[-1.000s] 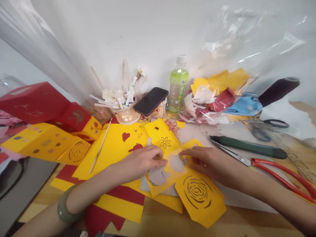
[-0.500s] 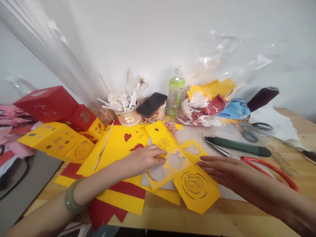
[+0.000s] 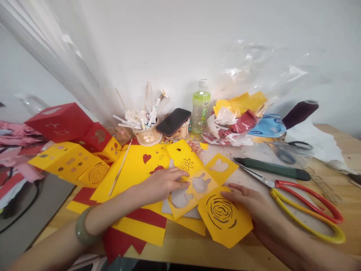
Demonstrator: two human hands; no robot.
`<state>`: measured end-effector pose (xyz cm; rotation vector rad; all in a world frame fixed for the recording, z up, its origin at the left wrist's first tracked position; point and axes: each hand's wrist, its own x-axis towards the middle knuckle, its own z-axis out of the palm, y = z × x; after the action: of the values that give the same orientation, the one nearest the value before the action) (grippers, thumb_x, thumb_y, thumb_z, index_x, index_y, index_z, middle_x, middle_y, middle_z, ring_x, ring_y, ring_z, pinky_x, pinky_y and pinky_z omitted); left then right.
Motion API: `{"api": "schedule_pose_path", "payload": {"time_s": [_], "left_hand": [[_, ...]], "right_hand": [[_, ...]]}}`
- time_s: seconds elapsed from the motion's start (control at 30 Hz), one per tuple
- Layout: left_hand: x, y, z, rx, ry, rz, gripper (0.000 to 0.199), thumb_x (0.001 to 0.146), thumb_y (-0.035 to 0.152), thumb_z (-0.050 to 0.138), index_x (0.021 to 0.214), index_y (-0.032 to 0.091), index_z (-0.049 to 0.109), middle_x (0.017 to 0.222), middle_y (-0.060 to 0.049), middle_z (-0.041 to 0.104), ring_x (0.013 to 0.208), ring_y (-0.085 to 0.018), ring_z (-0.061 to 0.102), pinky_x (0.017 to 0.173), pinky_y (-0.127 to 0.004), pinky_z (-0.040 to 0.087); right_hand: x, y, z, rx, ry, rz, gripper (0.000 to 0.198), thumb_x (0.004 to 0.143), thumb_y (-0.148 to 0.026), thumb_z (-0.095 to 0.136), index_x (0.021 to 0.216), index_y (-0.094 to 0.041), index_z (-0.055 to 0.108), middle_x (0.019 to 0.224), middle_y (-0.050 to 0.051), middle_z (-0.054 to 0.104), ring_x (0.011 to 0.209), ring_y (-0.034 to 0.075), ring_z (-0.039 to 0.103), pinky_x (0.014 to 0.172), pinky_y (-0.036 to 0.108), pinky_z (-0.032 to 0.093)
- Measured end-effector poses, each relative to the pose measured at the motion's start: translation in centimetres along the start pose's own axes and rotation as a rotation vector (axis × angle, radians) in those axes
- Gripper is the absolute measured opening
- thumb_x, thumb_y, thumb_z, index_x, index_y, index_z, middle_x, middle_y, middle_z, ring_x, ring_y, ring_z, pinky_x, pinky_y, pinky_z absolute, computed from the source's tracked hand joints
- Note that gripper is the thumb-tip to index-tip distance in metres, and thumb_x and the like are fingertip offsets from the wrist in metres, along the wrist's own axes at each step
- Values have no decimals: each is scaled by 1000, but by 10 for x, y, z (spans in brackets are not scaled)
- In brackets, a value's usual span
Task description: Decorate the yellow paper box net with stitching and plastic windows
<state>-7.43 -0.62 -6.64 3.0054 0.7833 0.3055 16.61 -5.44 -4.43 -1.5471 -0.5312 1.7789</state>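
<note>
A yellow cut-out paper [image 3: 213, 180] with several joined panels lies before me. Its panels show a flower outline, a bird-shaped hole, an animal-head hole and a rose-like spiral [image 3: 222, 211]. My left hand [image 3: 163, 183] holds the sheet down, fingers bent together at the animal-head panel. At the spiral panel's right edge, my right hand [image 3: 249, 205] has its thumb on top and the other fingers underneath, mostly hidden. Beneath lie yellow sheets [image 3: 135, 160] with small red shapes, and red paper strips [image 3: 148, 216].
On the right lie scissors [image 3: 307, 199] with red and yellow handles and a dark green cutter [image 3: 275, 168]. A bottle [image 3: 201, 107], phone [image 3: 173, 121], pen basket [image 3: 147, 134] and plastic bag of scraps [image 3: 234, 120] stand behind. Red [image 3: 59, 120] and yellow paper boxes [image 3: 67, 160] are left.
My right hand has moved down from beside the sheet and taken the spiral panel's right edge. The scissors' yellow handle has come into sight. My left hand stays in place.
</note>
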Motion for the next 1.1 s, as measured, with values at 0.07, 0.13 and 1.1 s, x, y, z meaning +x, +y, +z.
{"api": "schedule_pose_path", "payload": {"time_s": [0.07, 0.13, 1.1], "left_hand": [[0, 0, -1, 1, -16, -5, 33, 90, 11, 37, 111, 21, 60, 118, -8, 59, 104, -20, 57, 77, -32, 49], [0, 2, -2, -2, -36, -16, 34, 89, 9, 38, 111, 21, 60, 119, -8, 59, 106, -21, 56, 79, -33, 48], [72, -4, 6, -254, 118, -710, 33, 72, 28, 65, 99, 17, 50, 106, -8, 56, 107, -29, 47, 89, -44, 42]], "right_hand": [[-4, -1, 4, -5, -43, 37, 22, 72, -19, 65, 89, -18, 50, 78, 7, 69, 64, 19, 68, 59, 30, 54], [-3, -3, 5, -66, -73, 39, 18, 74, -24, 63, 86, -17, 53, 80, 10, 70, 65, 20, 68, 60, 31, 55], [84, -104, 6, -1529, -342, -778, 7, 65, -20, 57, 70, -17, 61, 66, 0, 61, 62, 16, 54, 58, 26, 37]]}}
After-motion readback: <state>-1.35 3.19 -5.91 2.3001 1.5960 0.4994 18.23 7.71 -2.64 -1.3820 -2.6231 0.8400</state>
